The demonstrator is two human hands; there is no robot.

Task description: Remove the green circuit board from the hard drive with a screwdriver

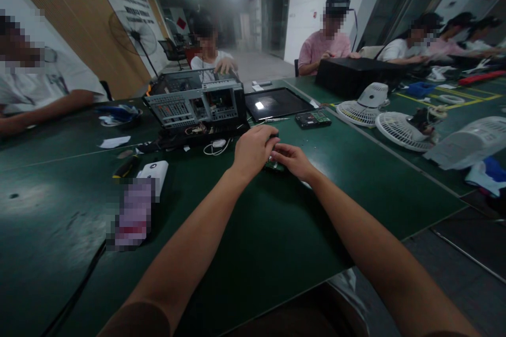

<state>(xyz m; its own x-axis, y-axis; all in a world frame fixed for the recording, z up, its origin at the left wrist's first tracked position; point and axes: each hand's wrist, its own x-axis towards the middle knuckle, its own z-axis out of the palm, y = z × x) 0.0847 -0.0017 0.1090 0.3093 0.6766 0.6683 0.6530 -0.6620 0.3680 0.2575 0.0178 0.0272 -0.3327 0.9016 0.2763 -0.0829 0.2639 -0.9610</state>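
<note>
Close together over the table, my left hand (255, 151) and my right hand (295, 160) meet at a small green circuit board (274, 166). The board shows only in part below the fingers. My left hand is closed, its fingers curled down, and a bit of something dark shows at its fingertips. Bent and pressed together, the fingers of my right hand are at the board's upper side. What either hand pinches is hidden. Beyond them lies a hard drive (313, 119) with a green board on it.
An opened computer case (193, 108) stands ahead, a person's hand on top. Behind my hands lies a black panel (276, 103). White fan parts (407, 130) are at right. A screwdriver (126, 167) and white power bank-like box (158, 174) lie left. Other people sit around.
</note>
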